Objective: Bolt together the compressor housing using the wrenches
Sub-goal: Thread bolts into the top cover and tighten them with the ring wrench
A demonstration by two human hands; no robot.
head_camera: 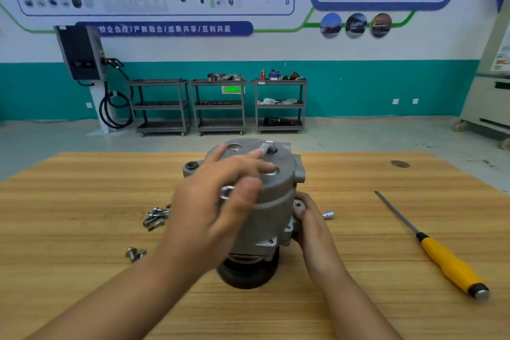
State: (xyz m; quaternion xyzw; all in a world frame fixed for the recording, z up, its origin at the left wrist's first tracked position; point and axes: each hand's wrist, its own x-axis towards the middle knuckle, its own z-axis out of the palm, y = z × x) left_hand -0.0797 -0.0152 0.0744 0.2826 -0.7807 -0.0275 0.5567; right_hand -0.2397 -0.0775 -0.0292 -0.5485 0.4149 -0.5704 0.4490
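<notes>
Forearms entered from near edge of wooden table (82,229). Grey cast-metal compressor housing (276,201) stood at table centre on black pulley end, top face up for bolting. Right hand (311,218) clasped flange on housing's right side, likely steadying against turning. Left hand (218,201), fingers loosely curled, held small silver wrench (265,148) laid across top; ring end reached far bolt. Loose silver bolts (156,217) lay left; yellow-handled file (438,251) right, unused.
</notes>
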